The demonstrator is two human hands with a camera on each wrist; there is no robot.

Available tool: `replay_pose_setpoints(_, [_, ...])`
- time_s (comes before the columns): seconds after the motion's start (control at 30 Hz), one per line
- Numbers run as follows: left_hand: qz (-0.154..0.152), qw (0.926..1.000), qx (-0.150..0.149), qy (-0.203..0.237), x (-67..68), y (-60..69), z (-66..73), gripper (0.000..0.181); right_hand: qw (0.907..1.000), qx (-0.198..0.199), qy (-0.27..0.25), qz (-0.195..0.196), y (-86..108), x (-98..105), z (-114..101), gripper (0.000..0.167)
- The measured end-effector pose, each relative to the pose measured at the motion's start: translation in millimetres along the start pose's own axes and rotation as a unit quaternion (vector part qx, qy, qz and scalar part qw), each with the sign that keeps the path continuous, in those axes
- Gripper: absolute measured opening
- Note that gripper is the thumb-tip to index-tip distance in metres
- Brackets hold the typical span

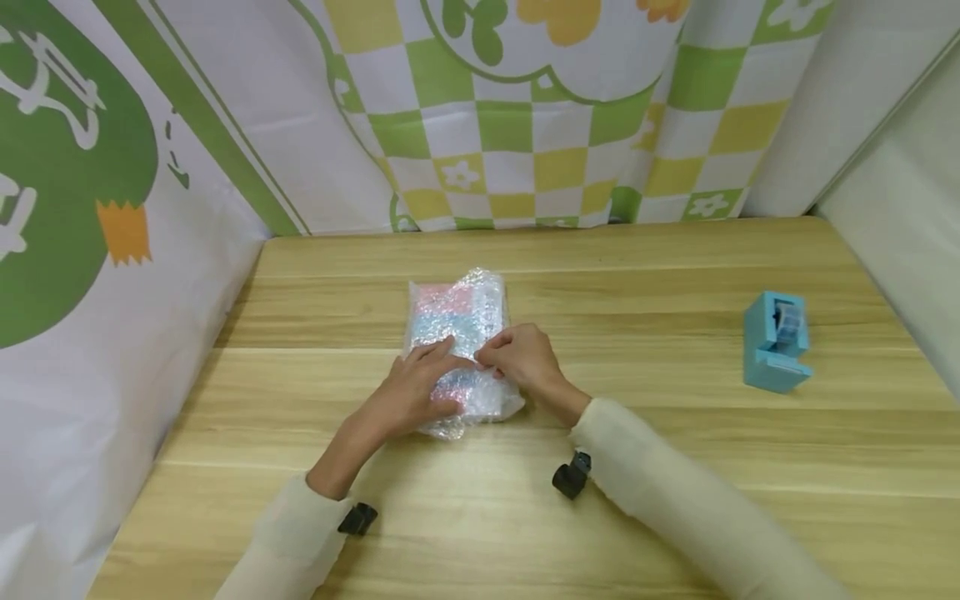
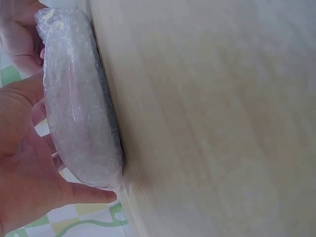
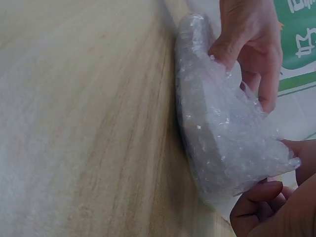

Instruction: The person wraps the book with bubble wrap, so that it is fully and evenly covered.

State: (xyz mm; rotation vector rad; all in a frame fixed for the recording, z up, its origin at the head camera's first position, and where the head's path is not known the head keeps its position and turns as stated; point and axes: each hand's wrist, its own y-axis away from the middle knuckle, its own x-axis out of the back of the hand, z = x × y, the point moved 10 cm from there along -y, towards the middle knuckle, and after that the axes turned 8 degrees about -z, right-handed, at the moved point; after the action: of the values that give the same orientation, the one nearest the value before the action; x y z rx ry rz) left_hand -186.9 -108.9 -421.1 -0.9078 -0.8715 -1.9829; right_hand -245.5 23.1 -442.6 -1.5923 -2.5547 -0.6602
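A flat, rectangular item with pink, blue and white areas lies on the table inside clear bubble wrap [image 1: 444, 321]. My left hand [image 1: 412, 390] rests on the lower left of the package, its fingers spread over the top. In the left wrist view the thumb of the left hand [image 2: 29, 173] lies along the package's end. With thumb and fingertips, my right hand [image 1: 528, 360] pinches the wrap at the right side. A raised flap of bubble wrap [image 3: 242, 138] runs up to those fingertips in the right wrist view. The wrapping hides what the item is.
To the right on the wooden table [image 1: 645, 467] stands a blue tape dispenser [image 1: 761, 367] with a roll of tape [image 1: 789, 323]. A green, yellow and white checked cloth [image 1: 510, 125] hangs behind the table's back edge. White sheeting [image 1: 202, 242] borders the left side.
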Motion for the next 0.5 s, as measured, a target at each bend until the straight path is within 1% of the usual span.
replay_pose_setpoints(0.1, [0.003,1.0,0.0,-0.006,0.9,0.0,0.7,0.057,0.9997,0.004,0.023,0.008,-0.9,-0.9,-0.6,0.007])
replay_pose_setpoints(0.3, [0.011,0.9999,-0.002,-0.008,2.1,0.0,0.9,0.066,0.9988,0.006,0.046,0.015,-0.9,-2.4,-0.6,0.011])
replay_pose_setpoints(0.37, [0.008,0.9999,-0.004,-0.009,1.8,0.3,1.3,0.07,0.9988,0.007,0.047,0.013,-0.7,-2.6,-0.8,0.011])
replay_pose_setpoints(0.5, [-0.007,0.9999,0.005,-0.012,-1.1,-0.7,1.2,0.074,0.9991,0.004,0.043,0.005,0.1,-2.5,-0.3,0.01])
